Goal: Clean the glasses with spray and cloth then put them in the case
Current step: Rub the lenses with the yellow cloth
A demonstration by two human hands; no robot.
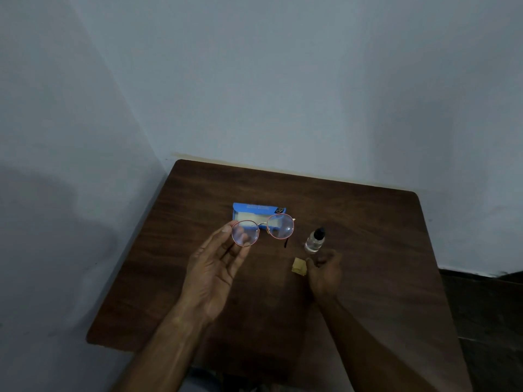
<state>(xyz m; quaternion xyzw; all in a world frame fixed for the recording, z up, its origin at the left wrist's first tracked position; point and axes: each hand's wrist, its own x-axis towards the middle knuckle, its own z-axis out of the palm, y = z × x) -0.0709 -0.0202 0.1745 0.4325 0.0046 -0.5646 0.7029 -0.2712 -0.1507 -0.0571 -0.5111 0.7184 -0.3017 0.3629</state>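
Pinching the rim of one lens between thumb and fingertips (226, 230), the left hand (215, 267) is holding the round, red-rimmed metal glasses (280, 226) in the air. Its palm is facing up, and some fingers are showing through the lens. The glasses are hanging just in front of the open blue rectangular case (254, 209), which is lying at 12 o'clock from them on the dark brown wooden table (368, 236).

The right hand (324, 268) is blurred. Its fingers are looking curled, but I cannot tell if they are gripping anything. It is hovering beside the small folded yellow cloth (299, 266), at 5 o'clock from the glasses, and just below the small clear spray bottle with a black cap (314, 241), at 3 o'clock.

I think two risks are arising. The fingers behind the lens are probably leaving new smudges. The one-sided pinch is also giving weak support, so the frame may be twisting or slipping, and a hasty right hand may be tipping the light bottle.
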